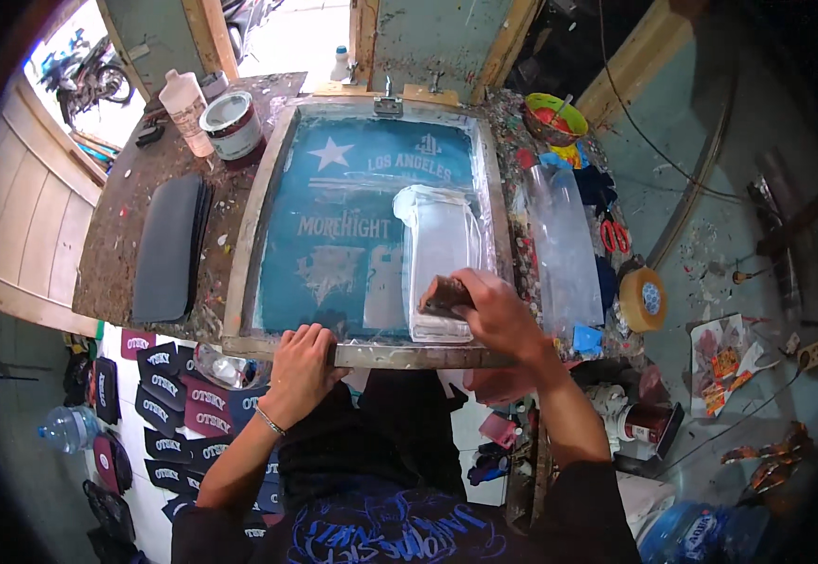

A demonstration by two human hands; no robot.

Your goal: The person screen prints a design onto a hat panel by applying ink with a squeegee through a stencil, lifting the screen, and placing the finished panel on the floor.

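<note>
A wooden-framed screen-printing screen (249,226) with teal mesh lies on the worktable, its far edge under a metal hinge clamp (388,105). My right hand (503,315) is closed around the brown handle of a squeegee (443,295), low on the screen's right side. White ink (442,235) covers a tall strip of mesh there, thick at its far end. The squeegee's blade is hidden by its handle and my hand. At the near edge of the frame, my left hand (301,367) has its fingers over the wood and its thumb below, gripping it.
Left of the screen lie a stack of dark panels (172,249), an ink tub (232,127) and a plastic bottle (185,111). On the right are a bowl (555,118), red scissors (615,236) and a tape roll (642,299). Printed pieces (179,404) cover the floor below left.
</note>
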